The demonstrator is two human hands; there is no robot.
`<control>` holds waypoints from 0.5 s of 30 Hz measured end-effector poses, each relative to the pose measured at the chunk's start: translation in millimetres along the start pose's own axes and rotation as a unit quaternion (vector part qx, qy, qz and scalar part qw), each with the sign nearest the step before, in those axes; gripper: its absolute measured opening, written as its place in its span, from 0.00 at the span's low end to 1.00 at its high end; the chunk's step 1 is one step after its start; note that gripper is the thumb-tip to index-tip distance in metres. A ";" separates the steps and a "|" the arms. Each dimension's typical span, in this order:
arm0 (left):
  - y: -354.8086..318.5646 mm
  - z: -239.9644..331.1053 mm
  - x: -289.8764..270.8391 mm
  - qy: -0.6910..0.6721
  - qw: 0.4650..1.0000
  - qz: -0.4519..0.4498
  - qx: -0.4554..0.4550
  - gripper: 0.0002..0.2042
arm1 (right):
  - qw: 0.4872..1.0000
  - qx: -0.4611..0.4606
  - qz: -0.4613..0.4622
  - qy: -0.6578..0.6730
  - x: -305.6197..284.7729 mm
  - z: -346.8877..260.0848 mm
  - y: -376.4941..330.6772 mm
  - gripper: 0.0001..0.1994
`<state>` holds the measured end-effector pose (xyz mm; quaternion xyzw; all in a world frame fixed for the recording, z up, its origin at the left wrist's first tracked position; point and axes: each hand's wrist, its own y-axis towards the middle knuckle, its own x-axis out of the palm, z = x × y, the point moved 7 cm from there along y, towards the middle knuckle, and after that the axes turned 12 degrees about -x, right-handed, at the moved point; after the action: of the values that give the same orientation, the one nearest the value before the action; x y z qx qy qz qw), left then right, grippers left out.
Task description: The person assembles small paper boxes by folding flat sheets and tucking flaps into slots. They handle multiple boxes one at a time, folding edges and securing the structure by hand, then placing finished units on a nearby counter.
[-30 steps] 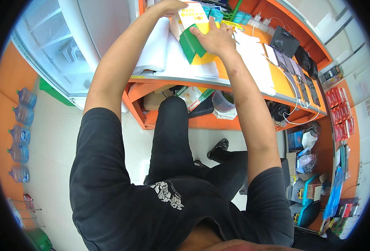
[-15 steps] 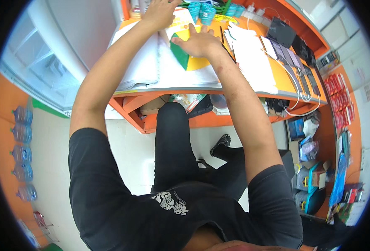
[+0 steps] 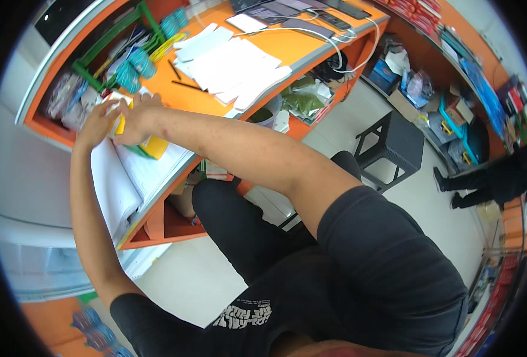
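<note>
Both arms reach out over an orange desk (image 3: 287, 50). My left hand (image 3: 97, 124) and my right hand (image 3: 137, 116) meet on a small yellow, green and white packet (image 3: 150, 146) that lies on a stack of white paper sheets (image 3: 126, 181). The fingers of both hands press on the packet's top edge; how firmly they grip it is hidden. Teal rolls (image 3: 135, 59) sit just beyond the hands beside a green rack (image 3: 105, 44).
More white papers (image 3: 233, 68), pens, dark phones and tablets (image 3: 302, 15) with a white cable lie farther along the desk. Under it are bags and clutter. A black stool (image 3: 391, 146) stands on the floor, boxes (image 3: 430, 110) behind it. Another person's legs (image 3: 483, 184) show at right.
The view has swung round, so the desk now lies at the upper left. Both hands have stayed together on the packet and paper stack.
</note>
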<state>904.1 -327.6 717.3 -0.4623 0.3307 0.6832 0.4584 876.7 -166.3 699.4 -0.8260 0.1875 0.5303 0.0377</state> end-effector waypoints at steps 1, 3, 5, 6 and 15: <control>0.7 4.3 0.6 0.007 1.000 -0.013 -0.014 0.25 | 0.999 -0.014 0.011 0.040 -5.8 0.6 -1.6 0.50; 3.4 9.6 5.1 0.019 0.998 -0.034 -0.048 0.27 | 0.954 -0.111 0.143 0.241 -33.5 38.9 -3.6 0.43; -17.1 30.2 12.4 0.029 0.997 -0.009 -0.072 0.29 | 0.964 -0.118 0.186 0.149 -67.3 97.1 -22.7 0.33; -30.6 28.5 13.7 0.033 0.995 0.007 -0.097 0.30 | 0.964 -0.090 0.246 0.037 -82.8 110.9 -47.2 0.26; -7.2 -30.0 42.5 -0.106 0.989 -0.100 0.010 0.29 | 0.987 -0.025 0.148 -0.060 -37.7 180.5 -77.6 0.18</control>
<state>914.2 -337.6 666.7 -0.4131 0.2393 0.6760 0.5613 734.4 -37.1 643.9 -0.7563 0.2919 0.5833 -0.0503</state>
